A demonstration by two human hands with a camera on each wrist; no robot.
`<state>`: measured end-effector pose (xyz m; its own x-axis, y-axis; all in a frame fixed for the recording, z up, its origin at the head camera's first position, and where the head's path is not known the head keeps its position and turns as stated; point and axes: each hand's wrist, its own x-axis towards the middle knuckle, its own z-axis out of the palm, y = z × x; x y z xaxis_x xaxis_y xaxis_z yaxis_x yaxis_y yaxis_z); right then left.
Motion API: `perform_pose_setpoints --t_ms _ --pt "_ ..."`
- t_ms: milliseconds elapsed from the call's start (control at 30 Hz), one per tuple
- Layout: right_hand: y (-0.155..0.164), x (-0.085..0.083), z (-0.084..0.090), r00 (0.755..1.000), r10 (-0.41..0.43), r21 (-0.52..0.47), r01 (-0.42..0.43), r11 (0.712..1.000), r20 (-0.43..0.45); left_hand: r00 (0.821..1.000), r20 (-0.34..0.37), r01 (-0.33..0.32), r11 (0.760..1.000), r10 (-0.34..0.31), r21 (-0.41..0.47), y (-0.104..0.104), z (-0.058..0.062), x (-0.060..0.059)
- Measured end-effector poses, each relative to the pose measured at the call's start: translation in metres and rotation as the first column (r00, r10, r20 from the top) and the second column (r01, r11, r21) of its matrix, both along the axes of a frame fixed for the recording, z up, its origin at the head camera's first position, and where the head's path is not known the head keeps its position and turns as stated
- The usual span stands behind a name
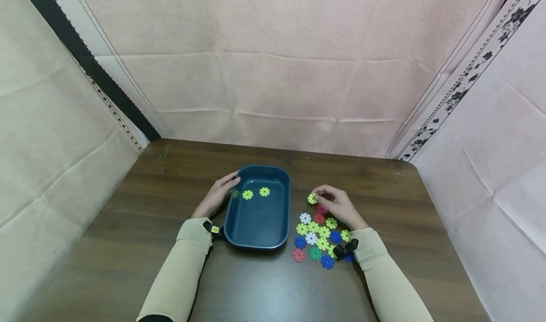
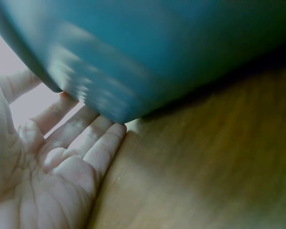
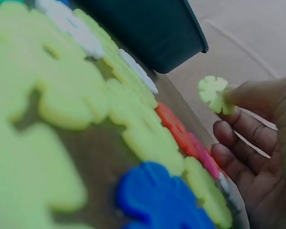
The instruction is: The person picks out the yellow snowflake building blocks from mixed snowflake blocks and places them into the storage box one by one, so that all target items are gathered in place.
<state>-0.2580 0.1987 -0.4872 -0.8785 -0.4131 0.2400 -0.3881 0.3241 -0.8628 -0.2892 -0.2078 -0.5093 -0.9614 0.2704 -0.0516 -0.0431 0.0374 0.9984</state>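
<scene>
A dark blue tray (image 1: 281, 175) stands on the brown table with two yellow-green snowflake discs (image 1: 248, 194) inside. My left hand (image 1: 219, 192) rests against the tray's left wall (image 2: 133, 71), its straight fingers (image 2: 93, 138) touching the outside. My right hand (image 1: 337, 203) pinches one yellow-green disc (image 1: 312, 198) (image 3: 212, 93) between thumb and fingertip, just above the table, right of the tray. Below that hand lies a pile of several flat discs (image 1: 317, 236) in yellow-green, white, blue, red and green; they fill the right wrist view (image 3: 86, 109).
Pale cloth walls close in the table (image 1: 170, 170) at the back, left and right. Bare wood lies in front of the tray and along the far edge.
</scene>
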Motion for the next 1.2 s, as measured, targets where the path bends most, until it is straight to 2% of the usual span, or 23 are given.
perform_pose_setpoints --t_ms 100,333,567,700,800,900,967,1067,1200 --pt "-0.004 0.001 0.011 0.999 0.011 -0.002 -0.011 1.0 -0.042 1.0 -0.002 -0.002 1.0 0.002 -0.001 0.0 -0.001 -0.001" --pt "-0.011 -0.01 0.012 0.991 0.051 0.034 -0.047 0.998 -0.121 1.0 -0.017 -0.006 1.0 0.005 -0.004 -0.001 -0.001 0.0" --pt "-0.038 -0.016 0.042 0.975 0.164 0.106 -0.149 0.983 -0.151 1.0 -0.007 -0.014 1.0 0.014 0.0 -0.002 0.0 0.001" --pt "-0.065 -0.026 0.057 0.948 0.264 0.215 -0.224 0.951 -0.178 1.0 -0.009 -0.01 1.0 0.01 0.002 -0.003 0.0 0.001" --pt "-0.086 -0.035 0.061 0.906 0.372 0.387 -0.275 0.88 -0.202 1.0 -0.004 -0.006 1.0 0.006 0.009 -0.003 0.0 0.002" --pt "-0.104 -0.043 0.06 0.862 0.474 0.56 -0.307 0.77 -0.179 1.0 -0.002 -0.004 1.0 0.004 0.008 -0.001 0.0 0.003" --pt "-0.113 -0.048 0.058 0.844 0.512 0.647 -0.301 0.701 -0.162 1.0 -0.004 -0.001 1.0 0.001 0.004 0.0 0.001 0.003" --pt "-0.123 -0.051 0.057 0.836 0.518 0.75 -0.223 0.623 -0.182 1.0 -0.011 0.001 1.0 -0.001 -0.001 0.001 0.001 0.003" --pt "-0.133 -0.051 0.055 0.847 0.485 0.828 -0.105 0.551 -0.215 1.0 -0.015 0.008 1.0 -0.008 0.013 0.002 0.002 0.003"
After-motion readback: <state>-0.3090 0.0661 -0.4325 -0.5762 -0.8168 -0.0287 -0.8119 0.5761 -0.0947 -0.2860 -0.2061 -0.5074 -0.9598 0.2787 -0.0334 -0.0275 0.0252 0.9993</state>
